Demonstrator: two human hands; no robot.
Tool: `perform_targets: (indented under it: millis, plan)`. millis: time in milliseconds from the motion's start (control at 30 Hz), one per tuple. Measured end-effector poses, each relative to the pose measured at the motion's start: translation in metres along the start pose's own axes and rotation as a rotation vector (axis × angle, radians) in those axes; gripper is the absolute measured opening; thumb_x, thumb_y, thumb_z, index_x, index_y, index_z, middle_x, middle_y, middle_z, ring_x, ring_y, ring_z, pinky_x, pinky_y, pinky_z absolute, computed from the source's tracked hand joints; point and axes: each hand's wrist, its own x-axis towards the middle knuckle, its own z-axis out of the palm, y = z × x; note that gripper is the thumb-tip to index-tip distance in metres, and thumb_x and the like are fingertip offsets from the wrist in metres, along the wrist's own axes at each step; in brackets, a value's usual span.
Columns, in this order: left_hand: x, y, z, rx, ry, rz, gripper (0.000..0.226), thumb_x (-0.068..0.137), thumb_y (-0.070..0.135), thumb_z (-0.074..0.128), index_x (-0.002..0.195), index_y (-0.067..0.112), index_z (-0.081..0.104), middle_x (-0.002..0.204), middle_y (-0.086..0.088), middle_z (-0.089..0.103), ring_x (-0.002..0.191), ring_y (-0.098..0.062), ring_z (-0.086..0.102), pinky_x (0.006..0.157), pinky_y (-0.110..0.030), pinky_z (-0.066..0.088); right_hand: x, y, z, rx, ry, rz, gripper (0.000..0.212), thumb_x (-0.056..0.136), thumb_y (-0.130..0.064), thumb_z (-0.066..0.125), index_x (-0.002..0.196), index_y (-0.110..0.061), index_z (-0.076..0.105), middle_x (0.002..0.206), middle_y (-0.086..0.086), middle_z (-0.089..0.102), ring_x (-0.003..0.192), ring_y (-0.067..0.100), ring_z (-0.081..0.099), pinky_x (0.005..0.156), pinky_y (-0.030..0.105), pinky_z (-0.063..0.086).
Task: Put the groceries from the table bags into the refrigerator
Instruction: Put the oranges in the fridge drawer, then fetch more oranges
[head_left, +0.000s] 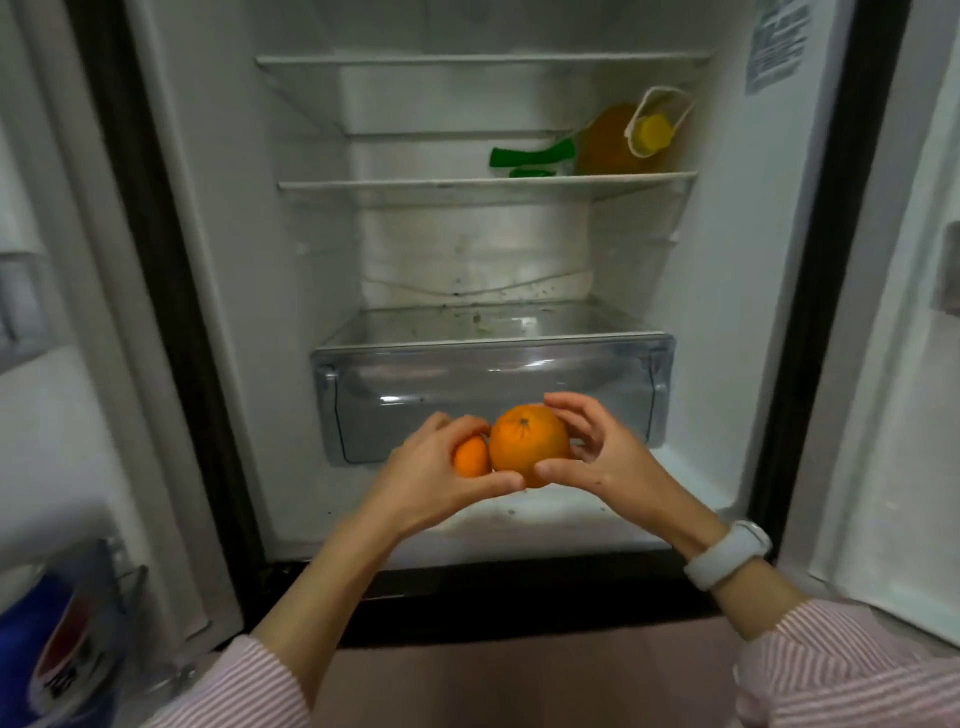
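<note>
The refrigerator (234, 260) stands open in front of me, lit inside. My left hand (431, 478) grips a small orange (471, 457), mostly hidden by its fingers. My right hand (602, 457) holds a larger orange (527, 441) between thumb and curled fingers. The two fruits touch each other. Both hands hover just in front of the clear crisper drawer (623, 374) at the bottom of the fridge, which is pushed in.
A jug of orange liquid (608, 140) with a yellow cap and a green packet (530, 156) lie on the middle glass shelf (415, 184). The open door (893, 364) stands at the right. A blue bag (47, 639) sits at lower left.
</note>
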Motion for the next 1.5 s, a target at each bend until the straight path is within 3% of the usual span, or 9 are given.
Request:
perform_targets:
  millis: [267,533,600,700,800,1033,1200,1367,1500]
  plan:
    - [0.040,-0.031,0.010,0.187,0.037,0.032,0.082,0.064,0.074,0.056,0.136,0.050,0.025,0.123,0.013,0.042,0.106,-0.010,0.049,0.084,-0.029,0.044,0.054,0.030,0.003,0.011,-0.135,0.006,0.054,0.081,-0.016,0.063,0.126,-0.035,0.040,0.128,-0.003,0.039,0.114,0.014,0.048,0.086,0.019,0.050]
    - [0.054,-0.068,0.011,0.081,0.229,0.007,0.084,0.051,0.083,0.044,0.127,0.048,0.043,0.107,0.020,0.042,0.093,-0.004,0.049,0.079,-0.027,0.045,0.096,0.053,0.021,0.235,-0.141,-0.009,0.033,0.090,-0.014,0.050,0.121,-0.026,0.049,0.121,-0.005,0.055,0.112,0.008,0.054,0.088,0.018,0.049]
    - [0.055,-0.074,0.009,0.049,0.290,-0.021,0.084,0.049,0.082,0.043,0.125,0.047,0.046,0.106,0.018,0.043,0.093,-0.006,0.052,0.078,-0.027,0.045,0.108,0.062,0.026,0.030,0.011,-0.100,0.028,0.093,-0.010,0.048,0.118,-0.021,0.053,0.118,-0.001,0.056,0.114,0.013,0.052,0.091,0.018,0.046]
    - [0.059,-0.081,0.004,0.015,0.389,-0.065,0.084,0.049,0.081,0.043,0.124,0.044,0.049,0.104,0.013,0.044,0.091,-0.010,0.053,0.076,-0.027,0.044,0.133,0.082,0.017,-0.858,0.387,-0.403,0.030,0.087,-0.015,0.048,0.115,-0.012,0.056,0.115,0.008,0.056,0.112,0.019,0.045,0.092,0.033,0.041]
    - [0.063,-0.084,-0.007,-0.007,0.509,-0.108,0.086,0.047,0.081,0.043,0.123,0.040,0.052,0.102,0.012,0.043,0.089,-0.012,0.052,0.071,-0.027,0.043,0.161,0.090,0.003,-1.234,0.378,-0.388,0.049,0.070,-0.018,0.073,0.115,-0.009,0.056,0.110,0.014,0.060,0.104,0.030,0.054,0.093,0.047,0.043]
    - [0.071,-0.077,-0.029,-0.004,0.609,-0.136,0.082,0.047,0.081,0.044,0.121,0.045,0.050,0.101,0.012,0.043,0.091,-0.016,0.055,0.075,-0.033,0.047,0.184,0.078,-0.005,-1.398,0.327,-0.364,0.057,0.044,0.013,0.075,0.095,-0.008,0.062,0.084,0.011,0.060,0.075,0.030,0.059,0.066,0.038,0.047]
    - [0.072,-0.063,-0.046,-0.008,0.641,-0.092,0.084,0.047,0.081,0.042,0.122,0.044,0.051,0.100,0.010,0.043,0.090,-0.012,0.050,0.072,-0.027,0.039,0.161,0.068,-0.014,-1.325,0.376,-0.592,0.042,0.057,-0.003,0.074,0.096,-0.010,0.061,0.086,0.009,0.062,0.076,0.027,0.059,0.065,0.033,0.045]
    - [0.080,-0.038,-0.072,-0.038,0.711,-0.026,0.082,0.048,0.078,0.047,0.121,0.042,0.054,0.097,0.008,0.043,0.089,-0.015,0.051,0.078,-0.030,0.043,0.129,0.051,-0.024,-1.260,0.295,-0.699,0.028,0.081,-0.023,0.046,0.103,-0.015,0.060,0.089,0.003,0.064,0.077,0.022,0.061,0.064,0.031,0.045]
    - [0.088,-0.018,-0.086,0.061,0.637,0.013,0.078,0.054,0.076,0.054,0.124,0.040,0.052,0.102,0.008,0.042,0.094,-0.017,0.052,0.083,-0.035,0.046,0.107,0.034,-0.037,-1.236,0.159,-0.764,0.029,0.075,-0.032,0.058,0.100,-0.017,0.061,0.084,-0.001,0.063,0.072,0.017,0.062,0.059,0.026,0.046]
